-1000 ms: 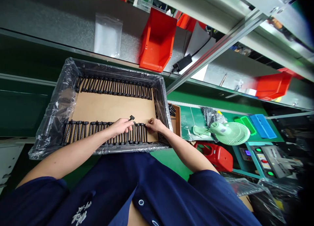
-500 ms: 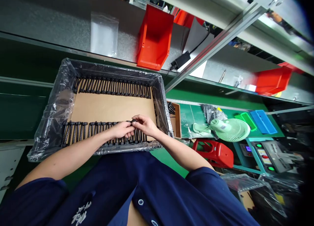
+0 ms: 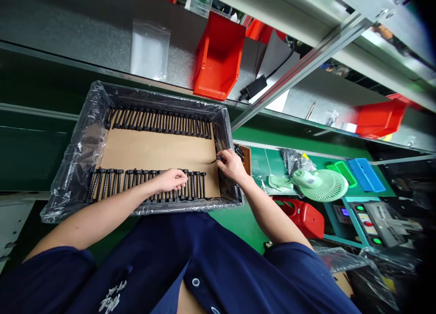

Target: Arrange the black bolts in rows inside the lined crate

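Observation:
A black tray wrapped in clear plastic stands before me, lined with brown cardboard. Two rows of black bolts lie on the cardboard: a back row and a front row, shafts side by side. Over the front row rests my left hand, its fingers curled closed; whatever they hold, if anything, is hidden. At the tray's right wall, my right hand pinches a black bolt, whose thin shaft points left over the cardboard.
Beside the tray's right wall sits a brown box with more black parts. A red bin and a clear bag are on the shelf behind. Farther right are a green fan and a red stool.
My right hand has parted from my left and moved right to the tray wall, where a bolt now shows in its fingers. My left hand has stayed over the front row.

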